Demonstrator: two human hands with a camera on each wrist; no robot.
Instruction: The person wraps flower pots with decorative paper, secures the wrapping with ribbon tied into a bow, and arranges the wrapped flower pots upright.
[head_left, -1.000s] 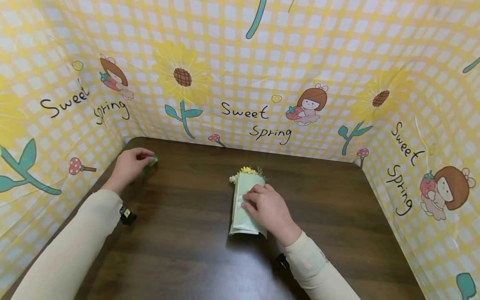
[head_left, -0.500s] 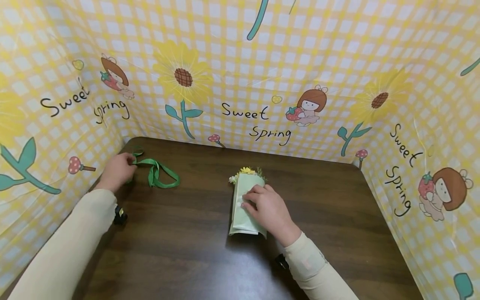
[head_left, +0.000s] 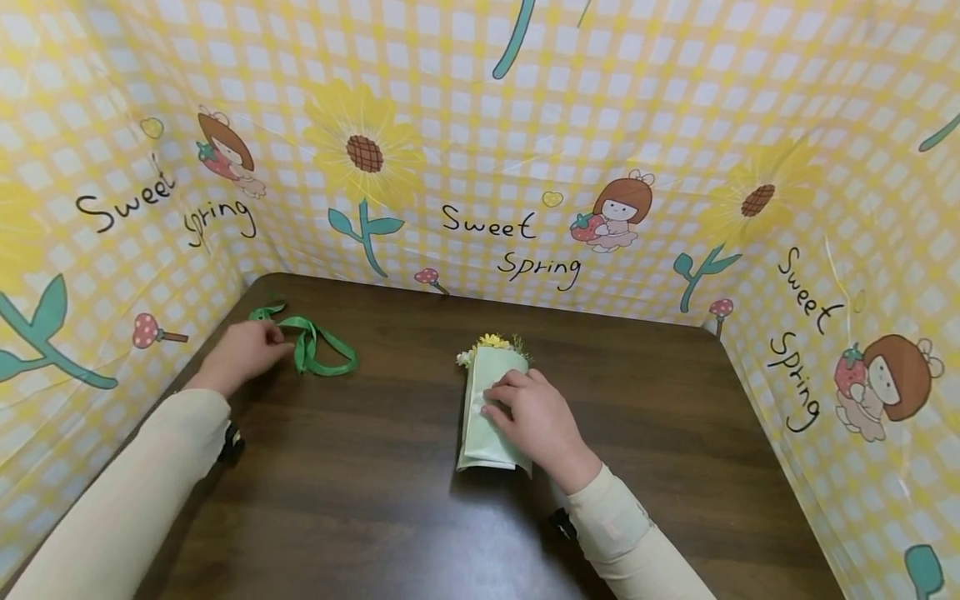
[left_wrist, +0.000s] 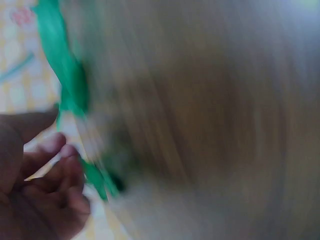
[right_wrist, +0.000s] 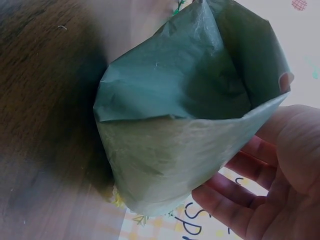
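Observation:
A green ribbon (head_left: 347, 360) lies in a loose loop on the table's far left, its other end curling behind my left hand (head_left: 242, 354). In the blurred left wrist view the thumb and fingers of that hand stand apart, with the ribbon (left_wrist: 74, 90) just beyond their tips. Near the table's middle, a small bouquet wrapped in pale green paper (head_left: 491, 429) lies with its yellow and white flowers (head_left: 493, 342) pointing away. My right hand (head_left: 543, 421) holds the wrap by its right side. The right wrist view looks into the wrap's open bottom end (right_wrist: 165, 95).
The dark wooden table (head_left: 360, 517) has yellow checked cloth (head_left: 465, 150) standing along its far, left and right sides. Dark wrist cameras sit at both cuffs.
My left hand held the ribbon, moved left and laid it down in a loop, then came slightly back right with the ribbon out of its fingers. My right hand and the bouquet stayed put.

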